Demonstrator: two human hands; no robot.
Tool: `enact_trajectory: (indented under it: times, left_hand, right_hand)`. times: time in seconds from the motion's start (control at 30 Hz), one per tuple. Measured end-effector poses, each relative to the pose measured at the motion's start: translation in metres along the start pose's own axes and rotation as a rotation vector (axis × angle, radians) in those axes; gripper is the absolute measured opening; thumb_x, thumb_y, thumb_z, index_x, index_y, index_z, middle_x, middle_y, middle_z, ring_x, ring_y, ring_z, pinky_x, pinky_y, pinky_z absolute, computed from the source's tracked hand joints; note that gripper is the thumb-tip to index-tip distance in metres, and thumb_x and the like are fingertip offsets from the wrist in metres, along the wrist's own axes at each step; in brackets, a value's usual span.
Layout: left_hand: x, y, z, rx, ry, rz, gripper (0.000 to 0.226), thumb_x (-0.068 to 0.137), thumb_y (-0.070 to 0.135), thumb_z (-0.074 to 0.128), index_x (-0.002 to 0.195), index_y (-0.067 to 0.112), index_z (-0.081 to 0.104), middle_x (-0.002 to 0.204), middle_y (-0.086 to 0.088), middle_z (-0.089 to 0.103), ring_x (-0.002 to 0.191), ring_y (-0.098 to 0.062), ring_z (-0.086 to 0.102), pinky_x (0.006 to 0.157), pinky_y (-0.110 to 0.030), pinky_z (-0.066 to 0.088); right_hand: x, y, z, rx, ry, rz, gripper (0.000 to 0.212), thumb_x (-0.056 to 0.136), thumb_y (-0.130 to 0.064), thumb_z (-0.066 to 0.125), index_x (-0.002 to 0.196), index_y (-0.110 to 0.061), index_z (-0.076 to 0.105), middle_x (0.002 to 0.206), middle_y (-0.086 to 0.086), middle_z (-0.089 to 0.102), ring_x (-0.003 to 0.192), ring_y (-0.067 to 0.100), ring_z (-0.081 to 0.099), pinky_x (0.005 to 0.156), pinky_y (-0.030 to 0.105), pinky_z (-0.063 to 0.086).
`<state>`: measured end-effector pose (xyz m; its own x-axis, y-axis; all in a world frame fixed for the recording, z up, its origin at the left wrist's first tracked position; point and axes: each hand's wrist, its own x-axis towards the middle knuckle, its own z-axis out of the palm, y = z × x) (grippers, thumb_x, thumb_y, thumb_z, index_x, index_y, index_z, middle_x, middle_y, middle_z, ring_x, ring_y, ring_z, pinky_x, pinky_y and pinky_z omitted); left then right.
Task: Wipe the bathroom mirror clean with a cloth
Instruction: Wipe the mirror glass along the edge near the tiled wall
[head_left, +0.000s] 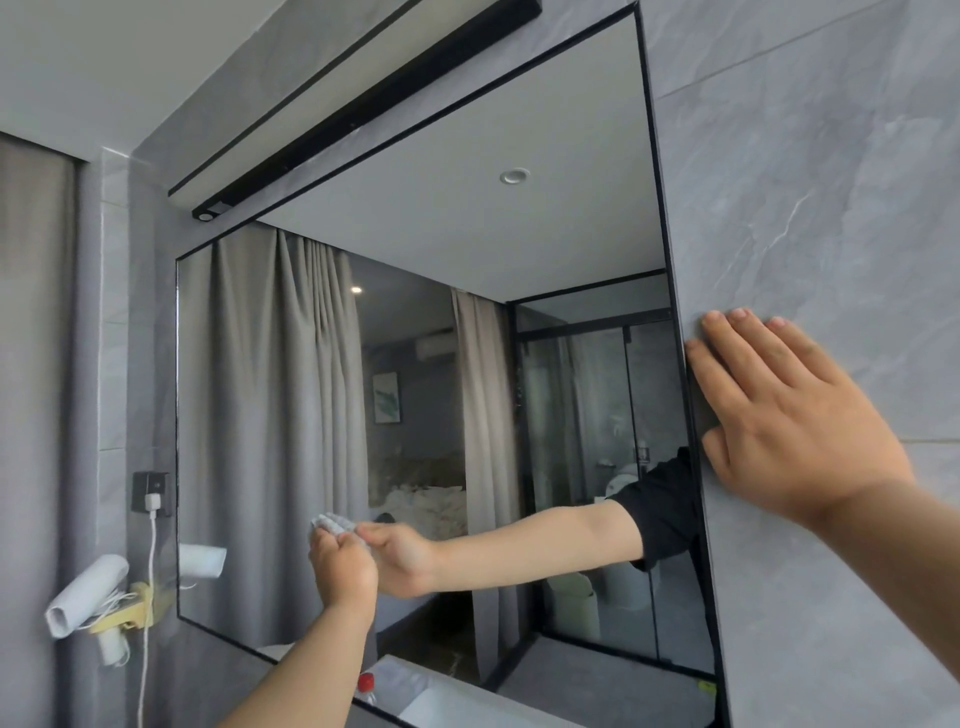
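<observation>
The mirror (426, 322) filled the grey tiled wall (810, 171), a broad, rigid pane — slick and breakable, better wiped with even pressure than leaned on. The right hand (789, 415) lay flat with straight fingers on the tile beside its frame, bracing. The left hand (343, 564) bunched the small cloth (328, 522) against the lower glass — soft, light stuff, best gripped as a wad.

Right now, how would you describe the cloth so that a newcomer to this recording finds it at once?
Start at the big black-framed mirror on the grey tiled wall. Go to its lower left part, where the left hand presses on the glass. The cloth is the small pale wad above those fingers, touching its own reflection.
</observation>
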<state>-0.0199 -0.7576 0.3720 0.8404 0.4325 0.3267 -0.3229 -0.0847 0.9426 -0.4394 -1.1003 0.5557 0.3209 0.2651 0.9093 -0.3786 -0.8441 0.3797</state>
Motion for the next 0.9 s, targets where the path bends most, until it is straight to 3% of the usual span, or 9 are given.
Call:
enact_trajectory:
  times: [0.13, 0.27, 0.33, 0.43, 0.53, 0.7, 0.77, 0.87, 0.9]
  left_hand:
    - [-0.028, 0.075, -0.009, -0.007, 0.04, 0.142, 0.079, 0.08, 0.063, 0.021, 0.145, 0.022, 0.035, 0.145, -0.012, 0.048, 0.133, -0.032, 0.048, 0.112, -0.05, 0.038]
    - [-0.092, 0.191, -0.007, -0.033, -0.018, 0.453, 0.072, 0.089, 0.041, 0.024, 0.153, 0.009, 0.029, 0.159, -0.009, 0.029, 0.148, -0.022, 0.025, 0.123, -0.04, 0.018]
    - [-0.126, 0.23, 0.003, 0.0, -0.039, 0.594, 0.062, 0.096, 0.03, 0.026, 0.156, 0.013, 0.022, 0.163, -0.004, 0.02, 0.151, -0.015, 0.014, 0.124, -0.037, 0.01]
    - [-0.179, 0.264, 0.021, 0.046, -0.135, 0.81, 0.052, 0.106, 0.021, 0.025, 0.157, 0.021, 0.015, 0.164, 0.007, 0.01, 0.15, -0.004, 0.002, 0.123, -0.028, -0.002]
    - [-0.219, 0.27, 0.025, 0.145, -0.245, 1.13, 0.055, 0.103, 0.016, 0.029, 0.156, 0.018, 0.016, 0.164, 0.004, 0.01, 0.149, 0.0, -0.005, 0.121, -0.024, -0.008]
    - [-0.237, 0.23, 0.007, 0.322, -0.436, 1.454, 0.062, 0.093, 0.005, 0.045, 0.153, 0.007, 0.028, 0.162, -0.008, 0.022, 0.152, -0.015, 0.012, 0.124, -0.038, 0.012]
    - [-0.238, 0.212, -0.001, 0.355, -0.463, 1.529, 0.067, 0.084, 0.0, 0.056, 0.148, 0.007, 0.038, 0.158, -0.011, 0.03, 0.147, -0.02, 0.027, 0.12, -0.036, 0.027]
    - [-0.247, 0.202, -0.021, 0.291, -0.497, 1.475, 0.067, 0.074, 0.004, 0.063, 0.137, 0.016, 0.045, 0.135, -0.006, 0.044, 0.116, -0.023, 0.055, 0.089, -0.032, 0.057]
    - [-0.251, 0.205, -0.029, 0.239, -0.513, 1.411, 0.065, 0.073, 0.008, 0.063, 0.134, 0.019, 0.044, 0.124, 0.0, 0.045, 0.104, -0.018, 0.057, 0.075, -0.032, 0.058]
  right_hand:
    - [0.0, -0.002, 0.0, 0.008, 0.011, 0.004, 0.066, 0.081, -0.023, 0.037, 0.137, 0.009, 0.05, 0.146, 0.029, 0.044, 0.136, 0.046, 0.042, 0.119, 0.055, 0.025]
    - [0.0, -0.002, 0.0, 0.006, 0.01, 0.003, 0.066, 0.08, -0.023, 0.036, 0.136, 0.009, 0.051, 0.145, 0.029, 0.045, 0.135, 0.046, 0.043, 0.118, 0.055, 0.025]
    - [0.0, -0.001, -0.001, 0.006, 0.005, 0.002, 0.066, 0.08, -0.023, 0.036, 0.136, 0.008, 0.051, 0.145, 0.029, 0.045, 0.135, 0.046, 0.043, 0.118, 0.054, 0.025]
    - [0.0, -0.001, -0.001, 0.008, 0.002, 0.005, 0.065, 0.081, -0.023, 0.036, 0.136, 0.008, 0.052, 0.146, 0.028, 0.046, 0.135, 0.045, 0.043, 0.118, 0.054, 0.025]
    - [0.001, -0.001, -0.002, 0.007, 0.001, 0.008, 0.064, 0.081, -0.023, 0.035, 0.136, 0.008, 0.052, 0.145, 0.028, 0.046, 0.135, 0.045, 0.043, 0.119, 0.053, 0.024]
    - [0.001, -0.001, -0.003, 0.009, -0.012, 0.008, 0.065, 0.082, -0.024, 0.035, 0.136, 0.008, 0.051, 0.146, 0.028, 0.045, 0.135, 0.045, 0.043, 0.118, 0.054, 0.025]
    - [0.0, -0.002, -0.003, 0.009, -0.017, 0.006, 0.066, 0.081, -0.024, 0.035, 0.136, 0.008, 0.051, 0.146, 0.028, 0.045, 0.135, 0.045, 0.043, 0.118, 0.054, 0.025]
    - [0.001, -0.001, -0.004, 0.01, -0.022, 0.009, 0.066, 0.082, -0.024, 0.035, 0.136, 0.008, 0.051, 0.146, 0.028, 0.046, 0.135, 0.045, 0.043, 0.117, 0.054, 0.025]
    - [0.001, -0.001, -0.004, 0.009, -0.025, 0.01, 0.065, 0.082, -0.025, 0.034, 0.136, 0.008, 0.051, 0.146, 0.028, 0.045, 0.135, 0.045, 0.043, 0.118, 0.054, 0.025]
